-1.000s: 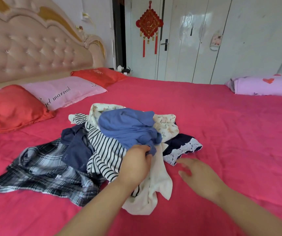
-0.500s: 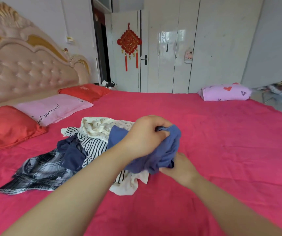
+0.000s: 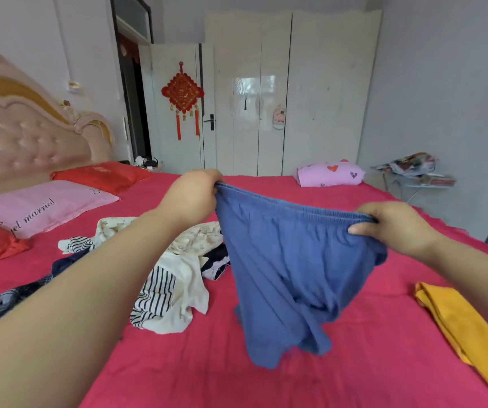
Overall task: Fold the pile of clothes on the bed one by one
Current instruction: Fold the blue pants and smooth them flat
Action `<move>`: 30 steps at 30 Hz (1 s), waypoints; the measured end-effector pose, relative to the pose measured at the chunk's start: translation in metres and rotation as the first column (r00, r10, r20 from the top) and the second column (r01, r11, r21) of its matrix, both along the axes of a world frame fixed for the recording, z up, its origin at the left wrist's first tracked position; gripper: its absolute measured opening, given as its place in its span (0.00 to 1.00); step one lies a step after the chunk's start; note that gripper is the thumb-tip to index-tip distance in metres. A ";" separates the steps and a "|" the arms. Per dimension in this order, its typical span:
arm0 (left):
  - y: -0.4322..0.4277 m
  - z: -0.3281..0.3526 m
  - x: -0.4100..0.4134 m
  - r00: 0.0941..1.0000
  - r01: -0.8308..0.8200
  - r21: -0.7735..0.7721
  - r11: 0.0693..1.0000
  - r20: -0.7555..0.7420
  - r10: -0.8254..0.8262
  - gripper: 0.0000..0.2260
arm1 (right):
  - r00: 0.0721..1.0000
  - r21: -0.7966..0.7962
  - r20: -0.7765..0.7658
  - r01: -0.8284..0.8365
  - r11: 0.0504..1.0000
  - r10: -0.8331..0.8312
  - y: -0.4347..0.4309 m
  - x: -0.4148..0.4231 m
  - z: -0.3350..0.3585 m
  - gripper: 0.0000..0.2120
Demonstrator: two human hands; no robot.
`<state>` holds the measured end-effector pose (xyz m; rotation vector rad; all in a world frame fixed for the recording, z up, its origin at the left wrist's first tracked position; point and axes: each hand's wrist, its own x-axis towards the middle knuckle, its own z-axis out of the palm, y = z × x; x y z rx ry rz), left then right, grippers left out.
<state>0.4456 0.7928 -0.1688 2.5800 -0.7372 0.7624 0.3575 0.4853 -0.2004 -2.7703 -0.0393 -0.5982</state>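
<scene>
One bed, covered in a pink-red sheet, fills the lower view. One white wardrobe stands at the far wall, beside a white door. One tufted headboard stands at the left. One pile of unfolded clothes lies left of centre on the bed: striped, cream, floral, dark and plaid pieces, tangled, partly hidden behind the left forearm. One pair of blue shorts is held up in the air in front of the person, just right of the pile, with the waistband stretched between both hands and the legs hanging loose over the sheet. One yellow garment lies folded flat near the right edge of the bed, well apart from the pile. One pink pillow with script lettering lies by the headboard, between two red pillows. One lilac pillow with hearts lies at the far side of the bed. Left hand: grip curled round the left end of the waistband. Right hand: grip pinching the right end, thumb on the near face. One red knot ornament hangs on the door.
</scene>
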 end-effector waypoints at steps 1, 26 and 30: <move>-0.004 0.005 -0.005 1.000 -0.007 -0.010 1.000 0.008 0.007 0.13 | 0.998 0.006 0.057 0.013 1.000 -0.014 -0.006 -0.009 0.012 0.07; -0.060 -0.014 0.038 0.951 0.105 -0.415 0.904 -0.225 -0.213 0.03 | 0.940 0.198 0.175 0.258 0.945 -0.294 -0.076 0.026 0.003 0.19; -0.083 -0.057 0.094 0.963 0.065 -0.314 0.947 -0.230 -0.143 0.05 | 0.919 0.144 0.073 0.375 0.916 -0.388 -0.091 0.079 -0.043 0.22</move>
